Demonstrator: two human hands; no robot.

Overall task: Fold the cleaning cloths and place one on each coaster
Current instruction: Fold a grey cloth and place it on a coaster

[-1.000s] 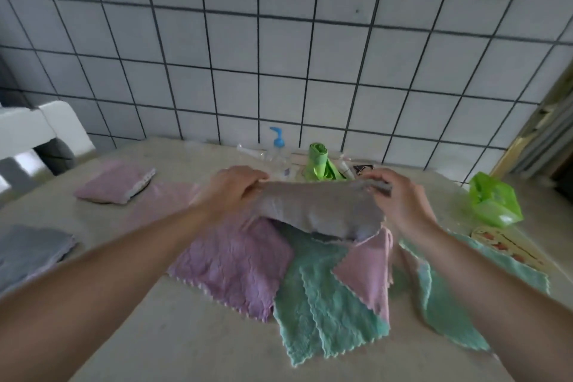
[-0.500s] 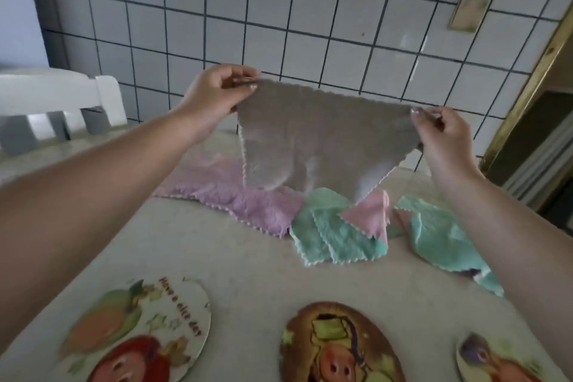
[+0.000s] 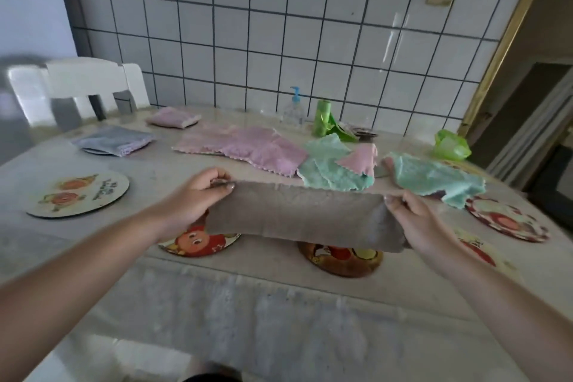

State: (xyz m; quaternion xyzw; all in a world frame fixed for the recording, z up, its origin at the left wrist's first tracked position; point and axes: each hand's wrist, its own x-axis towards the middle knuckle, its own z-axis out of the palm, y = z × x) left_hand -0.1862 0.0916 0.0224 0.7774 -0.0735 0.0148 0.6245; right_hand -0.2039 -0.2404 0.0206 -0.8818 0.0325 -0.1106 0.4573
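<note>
Our left hand (image 3: 198, 195) and right hand (image 3: 412, 220) each pinch an end of a folded grey cloth (image 3: 297, 217), holding it above picture coasters (image 3: 341, 260) on the counter (image 3: 248, 276).

We see a grey-brown fleecy cleaning cloth (image 3: 297, 217) folded double into a long band, pinched at its ends by our left hand (image 3: 198, 195) and right hand (image 3: 415, 223) above two round cartoon-printed coasters (image 3: 198, 242) near the worktop's front edge. Beyond it, loose pink (image 3: 248, 149) and mint-green scallop-edged cloths (image 3: 331, 170) lie spread. At far left, a folded grey cloth (image 3: 114, 141) rests on a coaster and a folded pink cloth (image 3: 173, 118) lies behind it.
</note>
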